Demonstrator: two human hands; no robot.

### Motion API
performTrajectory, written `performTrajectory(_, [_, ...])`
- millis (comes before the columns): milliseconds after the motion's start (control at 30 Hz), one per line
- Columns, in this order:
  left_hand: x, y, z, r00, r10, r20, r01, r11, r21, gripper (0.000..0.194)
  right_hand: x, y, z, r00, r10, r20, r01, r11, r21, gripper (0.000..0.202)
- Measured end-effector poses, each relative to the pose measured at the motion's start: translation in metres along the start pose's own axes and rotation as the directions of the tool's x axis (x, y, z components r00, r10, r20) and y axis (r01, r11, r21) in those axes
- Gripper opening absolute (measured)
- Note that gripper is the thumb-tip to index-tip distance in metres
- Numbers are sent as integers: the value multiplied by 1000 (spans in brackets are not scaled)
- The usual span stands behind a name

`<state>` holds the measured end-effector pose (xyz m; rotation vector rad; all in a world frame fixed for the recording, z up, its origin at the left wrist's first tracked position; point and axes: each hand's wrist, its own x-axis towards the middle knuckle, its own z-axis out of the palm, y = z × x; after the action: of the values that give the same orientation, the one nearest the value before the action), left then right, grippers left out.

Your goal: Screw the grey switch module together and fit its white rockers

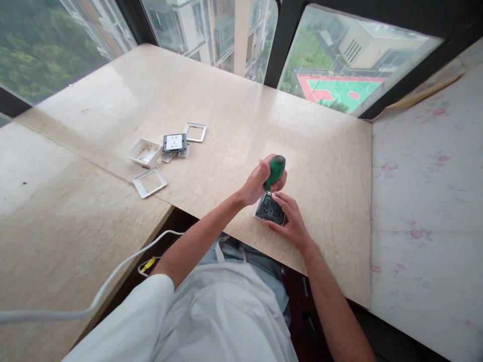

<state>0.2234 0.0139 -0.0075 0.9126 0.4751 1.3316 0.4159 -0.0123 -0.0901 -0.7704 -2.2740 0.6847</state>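
My left hand (pixel 259 182) is closed around the green handle of a screwdriver (pixel 276 170), which has a dark end cap. The screwdriver points down at the upper edge of a wall socket (pixel 269 210). This socket lies with its dark back facing up and a pale rim below it. My right hand (pixel 289 219) grips it from the right, fingers at the top edge and thumb at the lower one. The screwdriver's tip is too small to make out against the socket.
Left on the stone-look counter (pixel 324 151) are a white mounting box (pixel 145 152), a second socket (pixel 174 143), and two white frames, one nearer (pixel 140 187) and one farther (pixel 204 132). A white cable (pixel 113 276) crosses at left. Windows border the back; a papered wall (pixel 426 201) stands right.
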Motion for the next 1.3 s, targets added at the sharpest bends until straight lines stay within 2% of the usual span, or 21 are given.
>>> performTrajectory(100, [-2, 1, 0, 998, 8, 61, -11, 998, 64, 67, -1, 2, 1, 1000, -8, -9, 8, 1000, -12, 77])
performTrajectory(300, [-1, 8, -1, 964, -86, 252, 67, 994, 86, 60, -2, 3, 2, 1000, -21, -20, 20, 999, -33, 73])
performTrajectory(667, [12, 10, 1, 910, -289, 297, 297, 955, 20, 67, -2, 2, 1, 1000, 16, -2, -16, 1000, -18, 71])
performTrajectory(800, [12, 11, 2, 899, -348, 266, 354, 935, 26, 71, 0, -1, 0, 1000, 11, 2, -11, 1000, -16, 68])
performTrajectory(1133, [7, 7, 1, 975, -206, 84, 212, 975, -64, 69, -1, 0, 0, 1000, 18, 3, -18, 1000, -8, 76])
performTrajectory(1300, [4, 4, 6, 988, -150, -35, 146, 985, -90, 67, 0, -1, -1, 1000, 2, -1, -2, 1000, -1, 77])
